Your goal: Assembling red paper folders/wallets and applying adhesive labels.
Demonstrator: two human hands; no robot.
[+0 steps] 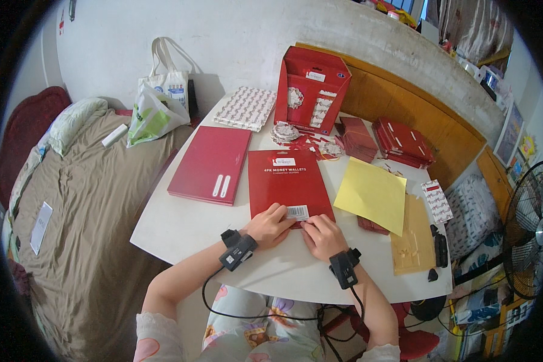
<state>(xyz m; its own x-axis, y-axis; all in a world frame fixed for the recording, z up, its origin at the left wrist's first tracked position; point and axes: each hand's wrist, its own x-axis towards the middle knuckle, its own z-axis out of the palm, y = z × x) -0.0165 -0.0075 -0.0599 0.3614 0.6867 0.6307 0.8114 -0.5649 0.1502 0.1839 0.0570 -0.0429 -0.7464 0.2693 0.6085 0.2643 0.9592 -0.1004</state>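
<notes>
A flat red cardboard packaging card (291, 187) with a white logo patch at its top lies on the table in front of me. Near its lower edge is a white barcode label (297, 212). My left hand (270, 225) rests on the lower left of the card, its curled fingers touching beside the label. With fingers bent and pressed together, my right hand (323, 236) grips the lower edge just right of the label. The fingertips of both hands nearly meet there, and what lies under them is partly hidden.
Left of the card lies a stack of red cardboard sheets (210, 164), with patterned white cards (245, 108) behind. A red display box (312, 90) stands at the back, near red wallet stacks (402, 142). Yellow paper (371, 193) lies to the right. A fan (528, 226) stands far right.
</notes>
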